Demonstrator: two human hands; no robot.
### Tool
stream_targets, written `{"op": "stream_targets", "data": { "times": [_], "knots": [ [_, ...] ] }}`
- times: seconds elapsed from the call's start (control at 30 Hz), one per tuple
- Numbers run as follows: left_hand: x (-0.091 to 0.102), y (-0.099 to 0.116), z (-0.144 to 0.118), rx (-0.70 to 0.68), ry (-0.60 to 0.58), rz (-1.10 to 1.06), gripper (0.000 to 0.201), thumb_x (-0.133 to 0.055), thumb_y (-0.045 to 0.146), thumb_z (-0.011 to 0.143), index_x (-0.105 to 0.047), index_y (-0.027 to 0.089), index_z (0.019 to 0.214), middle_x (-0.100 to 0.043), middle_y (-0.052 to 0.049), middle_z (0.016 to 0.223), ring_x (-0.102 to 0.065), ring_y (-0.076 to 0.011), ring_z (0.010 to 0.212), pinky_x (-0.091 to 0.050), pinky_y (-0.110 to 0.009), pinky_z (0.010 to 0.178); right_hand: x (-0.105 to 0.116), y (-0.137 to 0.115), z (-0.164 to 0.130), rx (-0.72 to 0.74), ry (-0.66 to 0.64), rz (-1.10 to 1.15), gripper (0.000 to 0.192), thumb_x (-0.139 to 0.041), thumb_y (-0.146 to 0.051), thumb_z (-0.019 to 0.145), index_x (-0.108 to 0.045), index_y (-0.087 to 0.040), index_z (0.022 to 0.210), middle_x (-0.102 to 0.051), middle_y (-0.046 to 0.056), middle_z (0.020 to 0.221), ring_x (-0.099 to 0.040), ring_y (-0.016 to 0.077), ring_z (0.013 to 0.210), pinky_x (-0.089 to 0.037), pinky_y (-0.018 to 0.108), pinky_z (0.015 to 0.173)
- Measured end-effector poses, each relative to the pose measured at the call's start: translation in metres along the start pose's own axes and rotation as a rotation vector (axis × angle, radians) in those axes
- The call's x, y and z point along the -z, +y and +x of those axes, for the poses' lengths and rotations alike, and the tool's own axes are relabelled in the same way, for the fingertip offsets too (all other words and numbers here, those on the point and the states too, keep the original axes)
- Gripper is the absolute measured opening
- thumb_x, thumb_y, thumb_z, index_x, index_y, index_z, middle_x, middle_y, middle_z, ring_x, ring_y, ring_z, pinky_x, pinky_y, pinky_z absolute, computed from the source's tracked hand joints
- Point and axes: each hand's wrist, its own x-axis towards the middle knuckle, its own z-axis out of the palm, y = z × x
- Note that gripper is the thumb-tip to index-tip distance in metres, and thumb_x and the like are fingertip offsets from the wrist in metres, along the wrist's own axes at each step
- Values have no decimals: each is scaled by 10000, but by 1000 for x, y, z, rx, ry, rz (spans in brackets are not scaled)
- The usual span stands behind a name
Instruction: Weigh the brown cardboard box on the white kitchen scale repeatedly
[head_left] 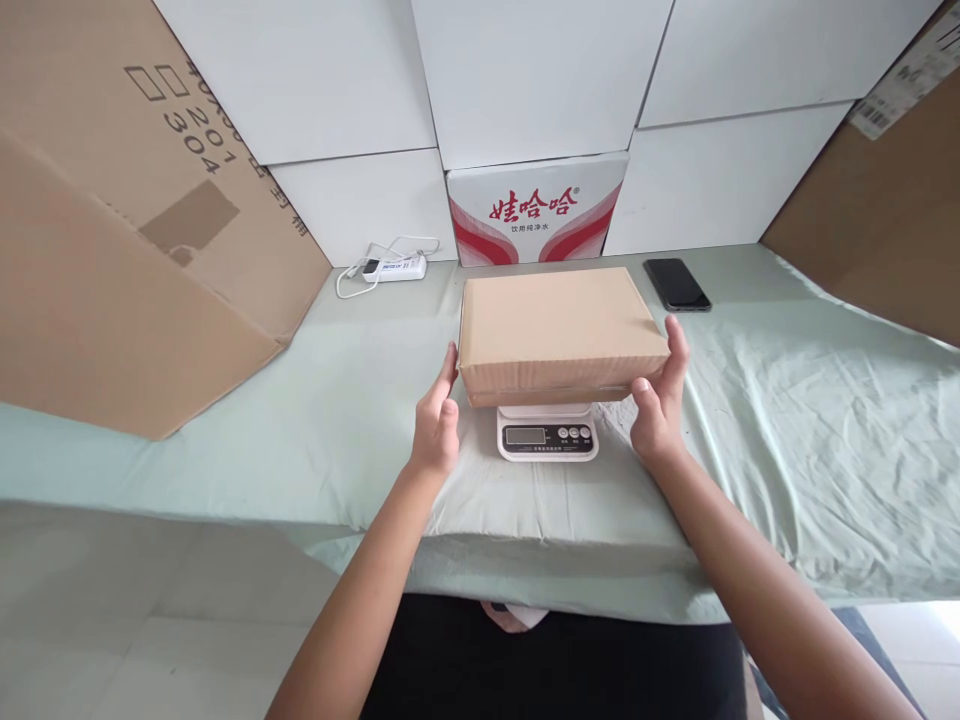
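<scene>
A closed brown cardboard box (559, 315) is held level between my two hands, over a small white kitchen scale (547, 438). Its underside hides most of the scale's plate, and I cannot tell whether the two touch. At the box's left side is my left hand (437, 420), fingers along the side and thumb up near the front corner. My right hand (660, 400) grips the right front corner, thumb against the front face and fingers along the right side. The scale's display and round buttons face me; no digits can be read.
A pale green cloth (360, 390) covers the table. Behind lie a white power strip (397, 268) with its cord and a black phone (677, 285). A printed carton (536, 210) stands among white boxes at the back; large brown cartons flank the left (112, 250) and right (885, 210).
</scene>
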Motion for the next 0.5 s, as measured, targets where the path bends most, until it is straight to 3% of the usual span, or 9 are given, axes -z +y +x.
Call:
{"op": "stream_targets", "data": {
  "times": [0.1, 0.23, 0.3, 0.4, 0.5],
  "knots": [
    [-1, 0, 1, -9, -8, -6, 961, -401, 913, 1024, -601, 243, 1683, -579, -157, 1787, -485, -397, 1722, -397, -549, 1437, 2, 2, 0, 27, 20, 1, 894, -548, -813, 1000, -332, -441, 1785, -623, 143, 1628, -612, 460, 1528, -489, 775, 1270],
    [-4, 2, -1, -4, -55, -46, 910, -409, 870, 1052, -624, 230, 1662, -656, -167, 1714, -518, -397, 1700, -417, -562, 1430, 5, 1, 0, -15, -22, -25, 867, -555, -803, 1016, -431, -367, 1755, -532, 131, 1773, -502, 473, 1657, -456, 755, 1331],
    [-3, 8, 3, 1, -63, -101, 847, -429, 824, 1075, -617, 247, 1666, -664, -153, 1708, -505, -383, 1711, -403, -557, 1442, 8, 1, 5, -35, -75, 11, 868, -542, -797, 1031, -397, -367, 1771, -492, 112, 1814, -469, 465, 1694, -433, 762, 1358],
    [1, 22, 22, -22, -34, -172, 784, -484, 804, 1073, -637, 273, 1629, -658, -135, 1712, -498, -380, 1715, -415, -555, 1433, 11, -2, 25, -30, -122, 64, 875, -512, -836, 1030, -326, -442, 1788, -454, 63, 1848, -458, 446, 1714, -426, 763, 1377],
    [4, 28, 62, -16, 38, -170, 746, -548, 847, 1033, -709, 262, 1466, -717, -140, 1626, -563, -381, 1662, -485, -547, 1375, 6, -7, 60, 19, -127, 72, 924, -492, -930, 984, -324, -479, 1773, -397, 17, 1883, -397, 439, 1754, -398, 725, 1414]
  ]
}}
